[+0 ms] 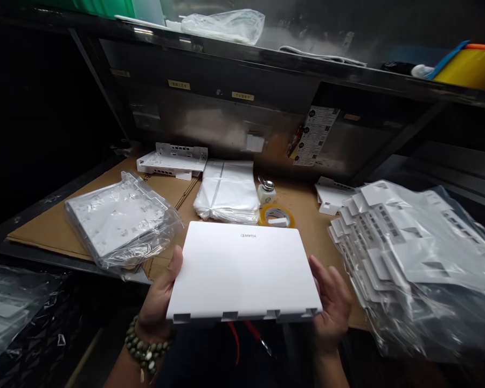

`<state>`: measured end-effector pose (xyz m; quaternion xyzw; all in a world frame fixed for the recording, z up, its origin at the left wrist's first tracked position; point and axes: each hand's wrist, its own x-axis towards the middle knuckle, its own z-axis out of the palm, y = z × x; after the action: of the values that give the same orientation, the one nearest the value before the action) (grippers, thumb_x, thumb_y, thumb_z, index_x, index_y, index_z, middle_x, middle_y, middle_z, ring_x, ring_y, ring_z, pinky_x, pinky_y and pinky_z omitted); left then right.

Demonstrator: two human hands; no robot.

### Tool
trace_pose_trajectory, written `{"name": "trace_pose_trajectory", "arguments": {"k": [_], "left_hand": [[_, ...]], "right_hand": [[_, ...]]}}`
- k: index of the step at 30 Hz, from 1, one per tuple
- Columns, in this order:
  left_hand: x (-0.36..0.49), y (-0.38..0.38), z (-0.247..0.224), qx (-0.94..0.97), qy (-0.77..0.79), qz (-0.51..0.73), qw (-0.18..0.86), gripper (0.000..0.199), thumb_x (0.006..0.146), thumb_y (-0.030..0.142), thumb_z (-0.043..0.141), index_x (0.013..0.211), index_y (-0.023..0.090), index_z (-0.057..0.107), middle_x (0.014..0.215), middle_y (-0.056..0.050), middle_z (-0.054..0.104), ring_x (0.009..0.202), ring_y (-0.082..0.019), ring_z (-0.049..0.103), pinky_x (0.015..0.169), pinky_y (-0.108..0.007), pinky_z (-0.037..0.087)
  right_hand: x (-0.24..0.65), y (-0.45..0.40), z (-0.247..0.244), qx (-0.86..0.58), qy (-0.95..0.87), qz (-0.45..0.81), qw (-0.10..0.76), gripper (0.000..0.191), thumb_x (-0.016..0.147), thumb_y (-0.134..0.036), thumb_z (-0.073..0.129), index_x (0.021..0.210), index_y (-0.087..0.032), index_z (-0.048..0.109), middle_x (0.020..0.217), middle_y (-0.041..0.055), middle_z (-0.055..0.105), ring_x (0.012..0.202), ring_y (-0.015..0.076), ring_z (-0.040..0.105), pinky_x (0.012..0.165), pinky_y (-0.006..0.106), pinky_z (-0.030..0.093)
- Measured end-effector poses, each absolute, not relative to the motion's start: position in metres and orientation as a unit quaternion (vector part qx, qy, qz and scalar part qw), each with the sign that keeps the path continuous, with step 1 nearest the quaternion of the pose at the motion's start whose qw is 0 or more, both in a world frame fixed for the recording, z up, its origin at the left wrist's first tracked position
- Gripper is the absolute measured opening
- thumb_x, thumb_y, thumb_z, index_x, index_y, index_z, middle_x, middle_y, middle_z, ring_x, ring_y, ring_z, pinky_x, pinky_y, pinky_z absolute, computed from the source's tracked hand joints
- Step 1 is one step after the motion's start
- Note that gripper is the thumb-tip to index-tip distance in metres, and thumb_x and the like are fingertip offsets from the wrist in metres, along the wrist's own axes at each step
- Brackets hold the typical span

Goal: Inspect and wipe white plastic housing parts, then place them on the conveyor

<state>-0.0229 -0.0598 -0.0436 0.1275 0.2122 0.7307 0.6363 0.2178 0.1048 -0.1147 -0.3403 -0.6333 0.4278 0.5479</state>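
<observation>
Two hands, left hand (158,302) and right hand (333,300), clamp the white cover (244,272) by opposite sides, before the cardboard-topped surface (317,237); edge-only contact should spare its smooth face, best held clear of the tape roll (290,215) beyond.

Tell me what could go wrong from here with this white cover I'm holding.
The cover is gripped only at its sides, by the left hand and right hand, so it might slip if either loosens. In this view its far edge appears close to the tape, with the bottle behind, so pushing forward could knock them. The bagged stack at right is uneven and could slide if bumped.
</observation>
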Motion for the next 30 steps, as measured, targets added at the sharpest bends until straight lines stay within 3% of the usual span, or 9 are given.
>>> {"name": "trace_pose_trajectory", "arguments": {"k": [3,7,12,16,20,26,30], "left_hand": [[-0.022,-0.063,-0.042,0.123,0.271,0.76,0.578,0.059,0.098,0.07,0.041,0.14,0.034,0.063,0.137,-0.004,0.071,0.144,-0.033,0.049,0.121,-0.051,0.037],[-0.02,-0.062,-0.034,0.118,0.287,0.782,0.541,0.066,0.1,0.067,0.041,0.154,0.032,0.045,0.151,-0.007,0.06,0.146,-0.034,0.045,0.122,-0.054,0.035],[-0.019,-0.062,-0.03,0.12,0.296,0.775,0.545,0.074,0.094,0.077,0.038,0.158,0.04,0.035,0.159,-0.003,0.051,0.15,-0.034,0.039,0.123,-0.054,0.03],[-0.022,-0.064,-0.034,0.143,0.318,0.773,0.53,0.077,0.089,0.084,0.04,0.156,0.045,0.036,0.159,0.001,0.051,0.151,-0.033,0.038,0.123,-0.054,0.03],[-0.023,-0.065,-0.037,0.139,0.325,0.77,0.532,0.085,0.083,0.089,0.041,0.153,0.043,0.041,0.156,0.001,0.055,0.15,-0.034,0.038,0.122,-0.054,0.032],[-0.022,-0.067,-0.043,0.137,0.343,0.787,0.493,0.085,0.086,0.088,0.038,0.151,0.035,0.046,0.147,-0.002,0.063,0.148,-0.035,0.043,0.12,-0.053,0.038],[-0.029,-0.071,-0.037,0.048,0.434,0.74,0.511,0.088,0.078,0.085,0.06,0.15,0.035,0.048,0.139,-0.004,0.07,0.139,-0.037,0.055,0.112,-0.054,0.048]], "right_hand": [[0.22,0.1,-0.106,-0.401,-0.577,0.516,0.49,0.04,0.1,-0.046,0.059,0.133,-0.024,0.064,0.12,0.0117,0.078,0.113,0.0286,0.073,0.091,0.043,0.062],[0.236,0.091,-0.106,-0.309,-0.552,0.653,0.416,0.042,0.103,-0.05,0.048,0.119,-0.023,0.075,0.115,0.0125,0.079,0.103,0.0316,0.077,0.08,0.044,0.066],[0.245,0.082,-0.109,-0.276,-0.566,0.655,0.418,0.034,0.101,-0.04,0.055,0.124,-0.026,0.075,0.114,0.0122,0.079,0.101,0.0305,0.077,0.084,0.044,0.066],[0.245,0.078,-0.109,-0.271,-0.572,0.644,0.43,0.031,0.1,-0.039,0.057,0.124,-0.028,0.075,0.113,0.011,0.08,0.1,0.0304,0.078,0.087,0.046,0.065],[0.247,0.075,-0.111,-0.259,-0.579,0.652,0.416,0.034,0.101,-0.038,0.055,0.129,-0.03,0.073,0.12,0.0108,0.078,0.109,0.032,0.075,0.094,0.049,0.062],[0.246,0.076,-0.11,-0.24,-0.594,0.661,0.391,0.037,0.103,-0.038,0.05,0.135,-0.031,0.069,0.126,0.0104,0.075,0.117,0.0319,0.072,0.101,0.049,0.058],[0.242,0.076,-0.107,-0.229,-0.594,0.667,0.387,0.038,0.104,-0.04,0.05,0.138,-0.031,0.066,0.129,0.0096,0.074,0.121,0.0313,0.069,0.106,0.05,0.055]]}}
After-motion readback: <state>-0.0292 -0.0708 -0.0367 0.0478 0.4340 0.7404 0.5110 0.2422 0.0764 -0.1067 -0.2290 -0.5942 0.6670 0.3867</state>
